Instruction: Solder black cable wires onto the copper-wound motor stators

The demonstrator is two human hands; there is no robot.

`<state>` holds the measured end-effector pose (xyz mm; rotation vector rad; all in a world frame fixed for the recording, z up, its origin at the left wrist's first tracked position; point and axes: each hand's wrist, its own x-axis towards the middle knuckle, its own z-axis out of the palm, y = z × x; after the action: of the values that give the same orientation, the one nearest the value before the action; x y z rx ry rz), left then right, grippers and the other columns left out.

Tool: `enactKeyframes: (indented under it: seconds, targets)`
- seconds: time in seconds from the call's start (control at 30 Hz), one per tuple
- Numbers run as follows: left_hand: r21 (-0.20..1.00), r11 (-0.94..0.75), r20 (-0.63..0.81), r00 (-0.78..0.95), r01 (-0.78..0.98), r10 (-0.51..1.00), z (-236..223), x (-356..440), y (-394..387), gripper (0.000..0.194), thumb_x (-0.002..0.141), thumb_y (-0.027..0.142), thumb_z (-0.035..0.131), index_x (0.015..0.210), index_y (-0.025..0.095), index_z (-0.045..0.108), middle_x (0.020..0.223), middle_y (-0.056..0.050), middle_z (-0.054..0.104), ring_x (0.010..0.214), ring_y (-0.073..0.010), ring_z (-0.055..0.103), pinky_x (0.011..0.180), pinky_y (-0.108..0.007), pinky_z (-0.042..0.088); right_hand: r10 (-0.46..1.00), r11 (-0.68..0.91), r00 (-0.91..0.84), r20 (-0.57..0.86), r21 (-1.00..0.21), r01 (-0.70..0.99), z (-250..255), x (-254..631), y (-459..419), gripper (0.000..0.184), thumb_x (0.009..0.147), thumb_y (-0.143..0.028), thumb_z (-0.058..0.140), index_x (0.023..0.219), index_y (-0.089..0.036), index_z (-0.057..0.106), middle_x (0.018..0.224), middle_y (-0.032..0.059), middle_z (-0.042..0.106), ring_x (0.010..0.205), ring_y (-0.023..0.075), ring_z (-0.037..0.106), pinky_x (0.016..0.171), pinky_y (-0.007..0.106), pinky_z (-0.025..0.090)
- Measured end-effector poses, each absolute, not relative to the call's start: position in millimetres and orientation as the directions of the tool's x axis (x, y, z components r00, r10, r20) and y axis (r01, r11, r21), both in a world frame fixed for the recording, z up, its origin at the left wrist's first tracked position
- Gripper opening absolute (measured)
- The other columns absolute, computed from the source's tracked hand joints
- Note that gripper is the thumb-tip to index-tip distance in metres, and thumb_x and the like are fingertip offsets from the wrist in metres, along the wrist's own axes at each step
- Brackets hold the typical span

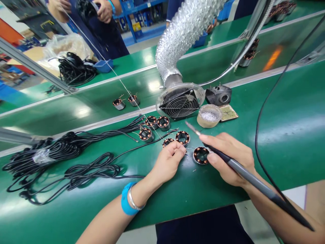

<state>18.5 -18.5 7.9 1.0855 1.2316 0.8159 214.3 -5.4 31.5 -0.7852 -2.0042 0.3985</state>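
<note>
My right hand (pixel 230 157) is closed around a soldering iron (pixel 245 173), its tip (pixel 192 128) pointing up and left above the bench. The thumb of that hand is against or just beside a motor stator (pixel 196 158) with copper coils. My left hand (pixel 170 159) is closed in a pinch; a thin wire (pixel 190 148) runs from its fingertips to this stator. Behind the left fingers stand another stator (pixel 182 138) and a partly hidden one (pixel 167 142). A pale strand (pixel 119 79), perhaps solder wire, slants down toward the left hand; its end is hidden.
Several stators (pixel 146 135) and bundled black cables (pixel 50 154) lie to the left. Behind are a fume fan (pixel 181 105) with a silver duct (pixel 177 40), a tub (pixel 209 122) and a black holder (pixel 218 95). The iron's cord (pixel 257 132) hangs at right. A co-worker (pixel 101 30) stands opposite.
</note>
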Motion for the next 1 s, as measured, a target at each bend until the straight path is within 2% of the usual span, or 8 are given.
enactKeyframes:
  seconds: [0.13, 0.27, 0.33, 0.47, 1.0]
  targets:
    - [0.950, 0.300, -0.311, 0.175, 0.088, 0.934, 6.0, 20.5, -18.0, 0.037, 0.082, 0.052, 0.053, 0.076, 0.016, 0.044, 0.058, 0.006, 0.029, 0.051, -0.0066, 0.022, 0.049, -0.021, 0.020, 0.657, 0.754, -0.351, 0.667, -0.568, 0.331, 37.3, 221.9, -16.5, 0.028, 0.085, -0.013, 0.053, 0.110, -0.017, 0.065, 0.076, 0.0043, 0.061, 0.060, 0.0104, 0.050, 0.053, 0.027, 0.041]
    - [0.956, 0.273, -0.289, 0.185, 0.107, 0.939, 6.6, 20.5, -17.5, 0.036, 0.083, 0.050, 0.050, 0.076, 0.016, 0.045, 0.058, 0.006, 0.029, 0.053, -0.0069, 0.022, 0.050, -0.022, 0.020, 0.654, 0.755, -0.334, 0.678, -0.566, 0.331, 36.7, 221.5, -21.4, 0.017, 0.082, -0.015, 0.052, 0.095, -0.016, 0.063, 0.068, 0.0030, 0.059, 0.058, 0.0120, 0.053, 0.053, 0.028, 0.040]
    - [0.957, 0.267, -0.284, 0.189, 0.109, 0.940, 7.3, 20.3, -17.4, 0.035, 0.083, 0.050, 0.049, 0.076, 0.016, 0.044, 0.059, 0.006, 0.030, 0.053, -0.0069, 0.023, 0.050, -0.022, 0.020, 0.656, 0.754, -0.337, 0.675, -0.571, 0.325, 34.8, 219.6, -21.1, 0.015, 0.081, -0.016, 0.052, 0.092, -0.015, 0.063, 0.065, 0.0026, 0.057, 0.056, 0.0109, 0.050, 0.052, 0.027, 0.038]
    - [0.958, 0.260, -0.279, 0.192, 0.119, 0.941, 7.2, 20.5, -17.2, 0.035, 0.082, 0.049, 0.049, 0.076, 0.015, 0.045, 0.059, 0.006, 0.031, 0.054, -0.0068, 0.024, 0.050, -0.022, 0.021, 0.645, 0.764, -0.347, 0.681, -0.570, 0.302, 31.5, 216.5, -19.2, 0.015, 0.080, -0.014, 0.053, 0.091, -0.013, 0.063, 0.063, 0.0018, 0.053, 0.053, 0.0091, 0.044, 0.051, 0.026, 0.035]
    - [0.958, 0.261, -0.279, 0.184, 0.116, 0.942, 3.6, 20.7, -17.0, 0.034, 0.082, 0.049, 0.048, 0.076, 0.015, 0.045, 0.061, 0.004, 0.033, 0.055, -0.0074, 0.025, 0.052, -0.022, 0.022, 0.639, 0.768, -0.272, 0.720, -0.577, 0.278, 32.1, 219.9, -18.5, 0.022, 0.079, -0.011, 0.054, 0.099, -0.013, 0.063, 0.070, 0.0033, 0.057, 0.058, 0.0105, 0.048, 0.052, 0.028, 0.039]
